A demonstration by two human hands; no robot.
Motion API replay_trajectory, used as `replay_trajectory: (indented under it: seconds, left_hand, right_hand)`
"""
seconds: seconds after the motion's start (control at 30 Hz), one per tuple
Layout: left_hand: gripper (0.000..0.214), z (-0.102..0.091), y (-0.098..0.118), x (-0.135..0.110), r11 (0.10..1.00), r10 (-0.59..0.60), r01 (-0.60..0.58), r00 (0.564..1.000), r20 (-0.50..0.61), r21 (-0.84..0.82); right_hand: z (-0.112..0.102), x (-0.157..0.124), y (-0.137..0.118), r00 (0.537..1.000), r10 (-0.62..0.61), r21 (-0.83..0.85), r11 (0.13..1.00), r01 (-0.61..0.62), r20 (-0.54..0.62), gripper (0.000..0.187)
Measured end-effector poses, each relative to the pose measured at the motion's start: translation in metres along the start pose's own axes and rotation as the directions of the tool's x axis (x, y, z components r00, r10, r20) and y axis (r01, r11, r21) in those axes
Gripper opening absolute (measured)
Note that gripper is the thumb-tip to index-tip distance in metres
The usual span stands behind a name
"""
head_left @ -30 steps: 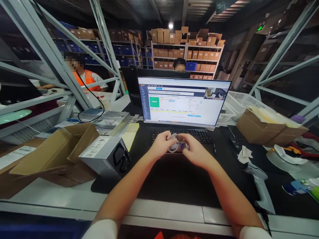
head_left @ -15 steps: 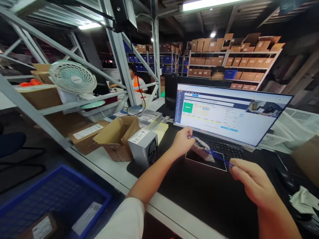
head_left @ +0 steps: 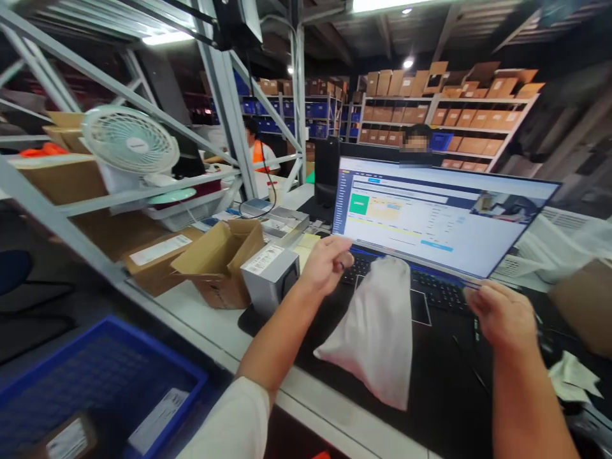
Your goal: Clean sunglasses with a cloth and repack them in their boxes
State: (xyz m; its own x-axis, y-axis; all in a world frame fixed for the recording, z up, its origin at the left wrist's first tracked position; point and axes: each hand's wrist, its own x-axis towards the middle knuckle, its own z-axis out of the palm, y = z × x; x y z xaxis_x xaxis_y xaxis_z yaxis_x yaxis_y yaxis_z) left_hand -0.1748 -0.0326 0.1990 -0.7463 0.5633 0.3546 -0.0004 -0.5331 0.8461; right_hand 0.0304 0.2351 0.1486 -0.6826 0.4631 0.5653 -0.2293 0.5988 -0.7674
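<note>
A white cloth drawstring bag (head_left: 377, 331) hangs with its gathered neck up, above the black desk mat (head_left: 444, 395). A blue drawstring (head_left: 440, 271) runs across its top, stretched sideways between my hands. My left hand (head_left: 327, 262) is closed on one end, left of the bag's neck. At the other end, my right hand (head_left: 505, 313) pinches the cord near the monitor's lower right corner; its fingers are slightly blurred. The bag's mouth looks drawn together, and what is inside is hidden. Behind the bag lies the black keyboard (head_left: 437, 290), partly covered.
A monitor (head_left: 396, 210) stands behind my hands. To the left are a grey box (head_left: 270, 274) and an open cardboard box (head_left: 210, 268). A blue crate (head_left: 191, 389) sits lower left. Crumpled paper (head_left: 574, 376) lies at right. People (head_left: 261, 153) are beyond the desk.
My hands have moved farther apart, the right one outward and up. The bag, earlier foreshortened with its mouth showing, now hangs at full length with its top gathered.
</note>
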Motion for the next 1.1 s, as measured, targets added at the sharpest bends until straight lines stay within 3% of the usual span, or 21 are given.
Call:
replay_trajectory:
  seconds: [0.07, 0.17, 0.23, 0.33, 0.4, 0.47, 0.57, 0.63, 0.73, 0.83, 0.9, 0.97, 1.03, 1.1]
  left_hand:
    - [0.063, 0.004, 0.002, -0.001, 0.996, -0.003, 0.000, 1.000, -0.028, -0.090]
    - [0.062, 0.008, 0.005, -0.009, 0.993, 0.008, -0.008, 1.000, 0.001, -0.121]
    - [0.066, 0.012, 0.008, -0.020, 0.998, 0.021, -0.017, 0.997, 0.072, -0.063]
    - [0.068, 0.019, 0.009, -0.041, 0.997, 0.031, -0.044, 0.982, 0.189, 0.066]
    - [0.065, 0.023, 0.007, -0.055, 0.990, 0.044, -0.078, 0.962, 0.268, 0.117]
    - [0.063, 0.026, 0.003, -0.066, 0.979, 0.068, -0.129, 0.935, 0.347, 0.157]
    - [0.058, 0.027, -0.006, -0.072, 0.936, 0.126, -0.257, 0.882, 0.454, 0.240]
    - [0.054, 0.025, -0.011, -0.065, 0.878, 0.197, -0.371, 0.855, 0.479, 0.301]
    - [0.045, 0.018, -0.018, -0.040, 0.687, 0.430, -0.549, 0.835, 0.342, 0.477]
    - [0.027, 0.011, -0.022, -0.014, 0.447, 0.609, -0.567, 0.759, 0.229, 0.691]
    - [0.021, 0.010, -0.024, -0.005, 0.386, 0.607, -0.555, 0.754, 0.250, 0.737]
    - [0.023, 0.012, -0.030, -0.002, 0.374, 0.469, -0.561, 0.801, 0.371, 0.739]
    - [0.026, 0.015, -0.044, -0.002, 0.316, 0.182, -0.557, 0.830, 0.527, 0.768]
    - [0.028, 0.017, -0.067, -0.002, 0.208, -0.130, -0.519, 0.825, 0.550, 0.829]
  right_hand:
    - [0.010, 0.006, -0.006, 0.998, 0.006, 0.051, 0.999, -0.009, 0.057, 0.043]
    - [0.031, -0.001, -0.030, 0.979, 0.031, -0.168, 0.986, 0.003, 0.199, 0.034]
    - [0.051, -0.013, -0.051, 0.966, 0.005, -0.242, 0.968, 0.060, 0.258, 0.014]
    - [0.087, -0.031, -0.078, 0.895, -0.113, -0.117, 0.977, 0.180, 0.433, 0.067]
    - [0.108, -0.041, -0.088, 0.836, -0.175, -0.017, 0.977, 0.214, 0.519, 0.083]
    - [0.124, -0.047, -0.091, 0.828, -0.173, 0.027, 0.982, 0.187, 0.533, 0.073]
    - [0.130, -0.048, -0.086, 0.858, -0.122, 0.021, 0.991, 0.129, 0.498, 0.039]
    - [0.121, -0.043, -0.082, 0.881, -0.129, -0.011, 0.989, 0.150, 0.456, 0.027]
    - [0.089, -0.030, -0.078, 0.939, -0.148, -0.075, 0.981, 0.179, 0.310, 0.021]
    - [0.045, -0.018, -0.072, 0.998, -0.055, -0.155, 0.986, 0.058, 0.023, 0.019]
    - [0.016, -0.012, -0.064, 0.980, 0.048, -0.162, 0.983, -0.080, -0.194, 0.021]
    - [-0.008, -0.004, -0.051, 0.925, 0.144, -0.063, 0.982, -0.177, -0.352, 0.028]
    - [-0.025, 0.005, -0.037, 0.866, 0.224, 0.137, 0.974, -0.182, -0.447, 0.034]
    - [-0.037, 0.013, -0.025, 0.823, 0.272, 0.347, 0.933, -0.098, -0.498, 0.036]
